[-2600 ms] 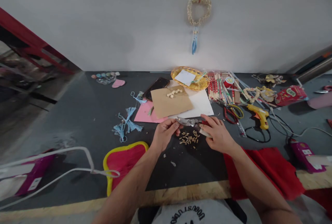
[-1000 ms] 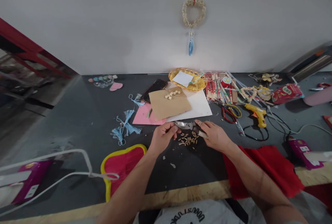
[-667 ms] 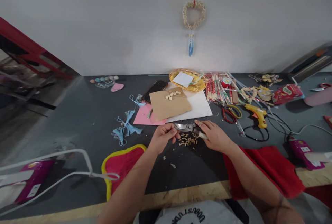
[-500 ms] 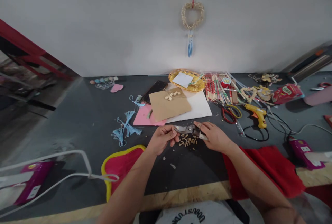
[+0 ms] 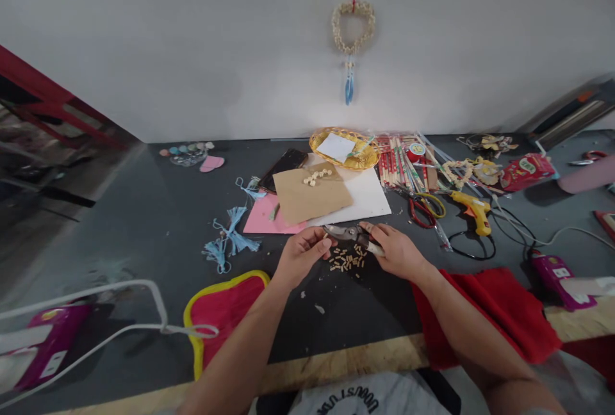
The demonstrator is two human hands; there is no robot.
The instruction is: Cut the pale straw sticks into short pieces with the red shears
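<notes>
Dark tabletop (image 5: 139, 229), forearms (image 5: 250, 335) angled inward, left hand (image 5: 302, 253) pinching a pale piece (image 5: 326, 235), right hand (image 5: 398, 252) gripping pruners (image 5: 342, 232)

here's a pale grey shirt (image 5: 355, 384), black lettering (image 5: 348, 397) arching across it, left hand (image 5: 300, 256) and right hand (image 5: 400, 252) bare!

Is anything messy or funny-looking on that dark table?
A bit messy, yes. Little pale pieces lie scattered below the shears in the right hand. A white scrap lies loose nearer the person. The brown sheet sits crooked, not lined up with the pink sheet and white sheet beneath. Nothing looks clearly broken.
</notes>
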